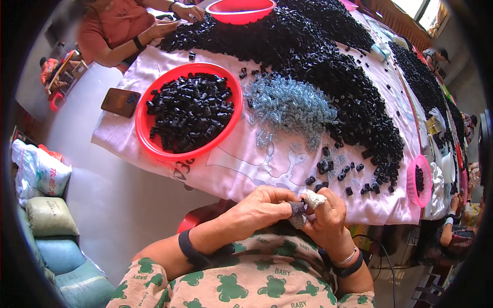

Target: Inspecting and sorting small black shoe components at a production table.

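At the near table edge, my left hand [264,208] and my right hand [330,215] meet with fingers pinched together. Between the fingertips a bit of a small black plastic part [302,202] shows; the fingers hide most of it. White and grey cloth wraps cover some of the fingertips. Just beyond my hands lie several loose black plastic parts [325,167]. Farther off is a heap of clear bluish coil springs [292,105]. To the left stands a round red basin [233,126] filled with black parts.
A large mound of black parts [344,87] spreads over the pink cloth [231,177]. A phone [120,102] lies at the left table edge. A pink basket [421,179] is at right. Across the table, a co-worker's hands [174,20] touch the mound beside another red basin [241,16].
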### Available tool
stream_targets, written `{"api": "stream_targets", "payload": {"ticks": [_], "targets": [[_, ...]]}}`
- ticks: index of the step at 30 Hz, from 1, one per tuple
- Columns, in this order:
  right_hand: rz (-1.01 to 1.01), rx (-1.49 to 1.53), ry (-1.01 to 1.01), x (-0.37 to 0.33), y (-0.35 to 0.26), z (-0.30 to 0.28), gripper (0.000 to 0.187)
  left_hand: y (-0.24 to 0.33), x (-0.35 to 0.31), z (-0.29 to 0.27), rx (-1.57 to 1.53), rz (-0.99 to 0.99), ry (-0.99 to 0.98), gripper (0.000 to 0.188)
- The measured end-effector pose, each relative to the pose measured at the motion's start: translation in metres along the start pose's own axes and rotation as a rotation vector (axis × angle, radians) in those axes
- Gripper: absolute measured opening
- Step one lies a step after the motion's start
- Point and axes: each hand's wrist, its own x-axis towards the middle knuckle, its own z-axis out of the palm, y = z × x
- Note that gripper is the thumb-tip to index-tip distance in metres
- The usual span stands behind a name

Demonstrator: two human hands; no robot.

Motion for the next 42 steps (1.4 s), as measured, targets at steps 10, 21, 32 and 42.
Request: {"api": "stream_targets", "payload": {"ticks": [10, 21, 32, 42], "targets": [[0.152, 0.071, 0.175, -0.007, 0.014, -0.005, 0.033, 0.049, -0.010, -0.053, -0.429, 0.469, 0.384, 0.030], [0.024, 0.066, -0.247, -0.007, 0.004, -0.005, 0.012, -0.009, 0.011, 0.001, -0.190, 0.234, 0.275, 0.019], [0.647, -0.159, -0.106, -0.022, 0.056, -0.103, 0.014, 0.000, 0.016, -0.005, -0.140, 0.212, 0.295, 0.019], [0.597, -0.198, -0.279, -0.015, 0.048, -0.076, 0.019, 0.000, 0.015, -0.004, -0.081, 0.204, 0.302, 0.016]]}}
